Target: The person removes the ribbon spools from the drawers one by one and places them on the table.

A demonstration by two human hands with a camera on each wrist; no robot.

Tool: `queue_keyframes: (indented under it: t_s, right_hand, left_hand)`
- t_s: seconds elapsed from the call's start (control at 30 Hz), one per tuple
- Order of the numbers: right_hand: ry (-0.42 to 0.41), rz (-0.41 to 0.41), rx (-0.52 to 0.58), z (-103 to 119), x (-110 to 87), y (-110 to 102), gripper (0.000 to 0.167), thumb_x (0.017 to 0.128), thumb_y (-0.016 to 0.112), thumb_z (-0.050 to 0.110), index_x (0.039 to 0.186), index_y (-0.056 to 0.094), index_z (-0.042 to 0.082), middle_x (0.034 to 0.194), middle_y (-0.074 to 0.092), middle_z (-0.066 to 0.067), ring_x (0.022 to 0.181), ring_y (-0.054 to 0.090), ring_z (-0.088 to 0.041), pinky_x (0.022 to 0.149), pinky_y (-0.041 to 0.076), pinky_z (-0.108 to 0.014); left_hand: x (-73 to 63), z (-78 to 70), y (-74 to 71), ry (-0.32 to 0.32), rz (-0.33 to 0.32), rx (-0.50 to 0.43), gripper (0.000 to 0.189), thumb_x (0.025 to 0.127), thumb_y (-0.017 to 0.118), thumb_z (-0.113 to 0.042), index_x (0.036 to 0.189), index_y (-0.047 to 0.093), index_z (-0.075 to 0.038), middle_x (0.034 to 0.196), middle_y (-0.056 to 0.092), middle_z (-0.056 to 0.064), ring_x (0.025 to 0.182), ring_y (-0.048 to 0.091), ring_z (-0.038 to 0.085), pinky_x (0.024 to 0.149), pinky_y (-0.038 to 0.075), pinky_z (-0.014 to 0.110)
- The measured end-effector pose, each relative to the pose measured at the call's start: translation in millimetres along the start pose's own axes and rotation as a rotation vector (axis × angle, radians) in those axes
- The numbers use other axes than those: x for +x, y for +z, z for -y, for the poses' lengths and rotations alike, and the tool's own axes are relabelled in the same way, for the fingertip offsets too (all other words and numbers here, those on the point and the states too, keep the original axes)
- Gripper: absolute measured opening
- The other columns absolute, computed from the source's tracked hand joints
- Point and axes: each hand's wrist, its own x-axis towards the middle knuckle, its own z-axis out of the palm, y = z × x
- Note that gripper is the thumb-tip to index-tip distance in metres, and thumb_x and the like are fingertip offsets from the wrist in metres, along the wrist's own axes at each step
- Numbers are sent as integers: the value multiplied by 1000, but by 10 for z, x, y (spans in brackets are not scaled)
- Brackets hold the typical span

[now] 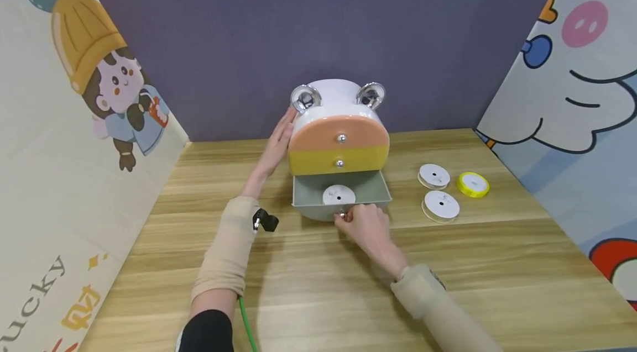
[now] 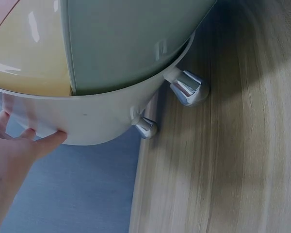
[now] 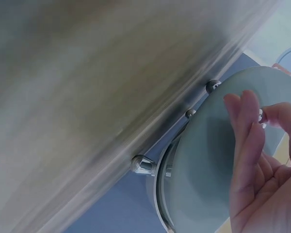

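A small white drawer cabinet (image 1: 330, 96) with round silver ears stands against the back wall; its orange and yellow drawers are closed. The grey-green bottom drawer (image 1: 365, 183) is pulled out, and a white ribbon spool (image 1: 339, 194) lies inside. My right hand (image 1: 369, 226) pinches that drawer's small silver knob (image 3: 260, 115) between thumb and finger. Against the cabinet's left side rests my left hand (image 1: 276, 148), fingers extended; in the left wrist view its fingertips (image 2: 58, 138) touch the white shell. Silver feet (image 2: 190, 89) hold the cabinet up off the table.
Right of the cabinet, two white spools (image 1: 434, 176) and a yellow ribbon roll (image 1: 474, 184) lie on the wooden table (image 1: 308, 285). Cartoon-printed panels (image 1: 149, 186) flank the table on both sides. A green cable (image 1: 246, 321) hangs by the left forearm.
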Motion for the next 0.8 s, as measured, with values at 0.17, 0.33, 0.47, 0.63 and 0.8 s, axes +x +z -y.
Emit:
queue_keyframes:
  t_s: [0.17, 0.33, 0.47, 0.63, 0.8]
  right_hand:
    - [-23, 5, -3, 14, -57, -15, 53, 81, 73, 41, 41, 43, 23, 43, 39, 12, 46, 44, -12, 38, 30, -28]
    - [-59, 22, -22, 11, -73, -39, 53, 84, 73, 43, 43, 46, 23, 44, 44, 10, 47, 49, -14, 38, 32, -29]
    - [-98, 70, -37, 6, -53, -186, 45, 84, 74, 49, 49, 59, 24, 49, 56, 8, 50, 59, -17, 39, 37, -30]
    - [-175, 105, 33, -13, 94, -503, 29, 82, 78, 44, 65, 71, 21, 60, 67, 8, 55, 61, -11, 45, 45, -27]
    - [-356, 141, 148, -115, 346, -659, 16, 85, 78, 29, 86, 74, 14, 80, 76, 1, 72, 71, -12, 63, 58, -30]
  left_hand:
    - [-2, 13, -8, 11, -10, -2, 48, 109, 33, -32, 156, 31, -24, 168, 16, -7, 156, 12, 13, 129, 7, 45]
    - [-12, -4, -18, 1, 0, -11, 48, 109, 31, -25, 157, 30, -21, 169, 14, -3, 157, 10, 15, 129, 6, 44]
    - [-54, -155, -29, -7, 20, -20, 49, 108, 32, -20, 157, 28, -15, 169, 12, 5, 157, 8, 21, 129, 5, 47]
    - [-104, -332, -36, -18, 43, -16, 49, 108, 33, -20, 157, 28, -12, 169, 12, 6, 157, 9, 23, 129, 7, 46]
    - [-114, -353, -24, -12, 43, -21, 49, 108, 33, -19, 156, 28, -10, 169, 12, 7, 157, 9, 24, 129, 6, 47]
